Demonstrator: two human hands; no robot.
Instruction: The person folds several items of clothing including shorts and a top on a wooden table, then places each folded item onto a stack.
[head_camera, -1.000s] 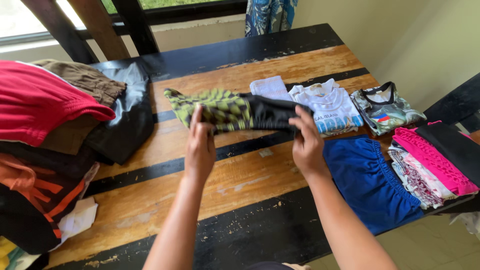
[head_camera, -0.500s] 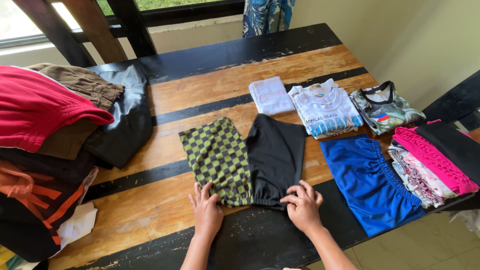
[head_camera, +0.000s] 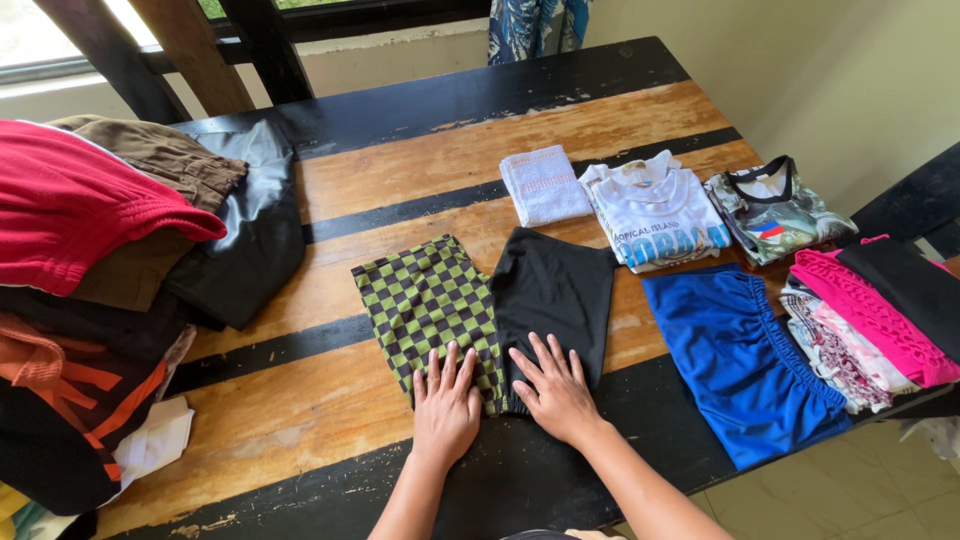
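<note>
At the left edge of the wooden table (head_camera: 400, 170) rises a heap of unfolded clothes (head_camera: 110, 290), with a red garment (head_camera: 80, 210) on top and a dark shiny one (head_camera: 255, 235) spilling toward the middle. Near the front edge, about midway along it, lies a pair of shorts (head_camera: 490, 300), one half green-and-black checked, the other plain black, spread flat on the boards. The left hand (head_camera: 445, 405) lies palm down on the lower end of the checked half, fingers straight and slightly spread, gripping nothing. Just beside it, the right hand (head_camera: 553, 388) presses flat on the black half, fingers fanned apart as well. Behind the shorts, toward the far edge, sits a folded white towel (head_camera: 543, 185), then a folded white shirt (head_camera: 657, 212) and a folded camouflage-patterned top (head_camera: 775, 212) toward the right edge. Just beside the shorts on the right lies a folded blue skirt (head_camera: 745, 360), and at the front right corner a stack of pink, patterned and black garments (head_camera: 870, 320).
</note>
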